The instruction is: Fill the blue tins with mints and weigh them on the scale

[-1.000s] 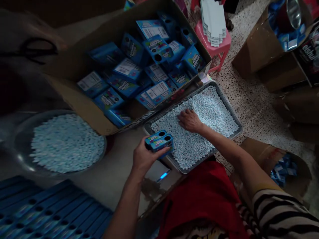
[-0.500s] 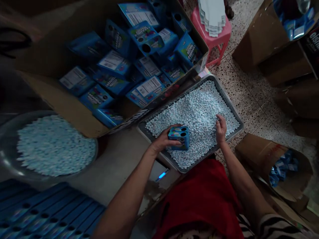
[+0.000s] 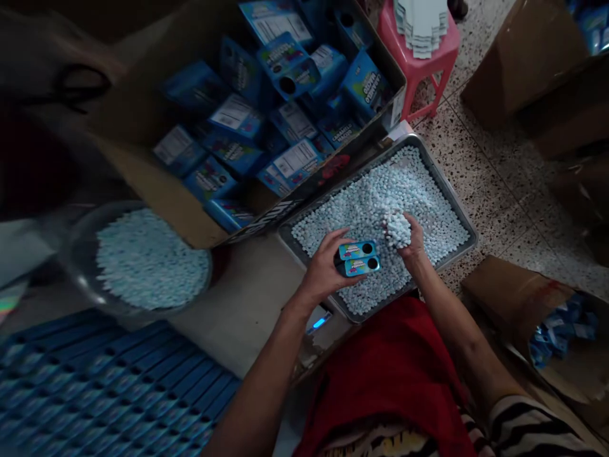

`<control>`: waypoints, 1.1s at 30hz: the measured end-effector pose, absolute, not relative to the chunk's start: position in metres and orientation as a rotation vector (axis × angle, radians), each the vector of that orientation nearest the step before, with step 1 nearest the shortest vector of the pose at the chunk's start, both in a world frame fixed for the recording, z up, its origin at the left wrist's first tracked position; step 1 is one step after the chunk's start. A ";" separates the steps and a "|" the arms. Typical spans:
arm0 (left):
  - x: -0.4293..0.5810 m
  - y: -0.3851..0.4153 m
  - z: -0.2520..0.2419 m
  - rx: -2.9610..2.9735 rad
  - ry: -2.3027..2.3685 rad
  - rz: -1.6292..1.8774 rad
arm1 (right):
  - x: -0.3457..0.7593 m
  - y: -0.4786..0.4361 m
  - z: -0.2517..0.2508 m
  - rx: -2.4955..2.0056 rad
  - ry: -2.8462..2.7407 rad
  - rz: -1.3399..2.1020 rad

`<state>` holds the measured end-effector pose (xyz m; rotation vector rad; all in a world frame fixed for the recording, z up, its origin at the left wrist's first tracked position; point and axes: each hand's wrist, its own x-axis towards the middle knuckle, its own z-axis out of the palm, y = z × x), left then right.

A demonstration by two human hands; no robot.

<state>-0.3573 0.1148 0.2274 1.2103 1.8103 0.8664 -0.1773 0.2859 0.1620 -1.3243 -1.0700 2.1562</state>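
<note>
over the left edge of the shallow gray tray (image 3: 451,189), smooth printed card meets bare skin: the left hand (image 3: 328,263) pinches a pair of small boxes (image 3: 359,257), thumb along their near side, fingers along the far one. above the tray's middle, toward its right edge, the right hand (image 3: 413,238) is cupped, fingers curled about a heaped handful of pellets (image 3: 397,230), rounded and matte; how hard they press, i cannot tell. the boxes lie side by side between the left thumb and fingers, over the grainy pellet bed (image 3: 380,190) and just beside the handful, with a gap between. they are bright blue with green patches and pale lettering, each with a round dark hole at the end away from the palm. the bed is white and pale blue, spread nearly edge to edge. along the tray's far left edge stands a cardboard carton (image 3: 159,197) of jumbled blue boxes (image 3: 285,168); well beyond its left corner is a glossy round bowl (image 3: 78,270), also heaped with pellets.
</note>
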 end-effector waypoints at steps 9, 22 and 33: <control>-0.351 0.113 0.217 1.147 2.098 0.869 | -0.215 0.261 0.254 -1.048 -1.061 2.113; -0.354 0.111 0.210 1.258 1.955 0.976 | -0.238 0.249 0.274 -0.998 -1.575 1.788; -0.377 0.101 0.211 1.210 1.991 0.884 | -0.180 0.286 0.249 -1.071 -1.959 1.570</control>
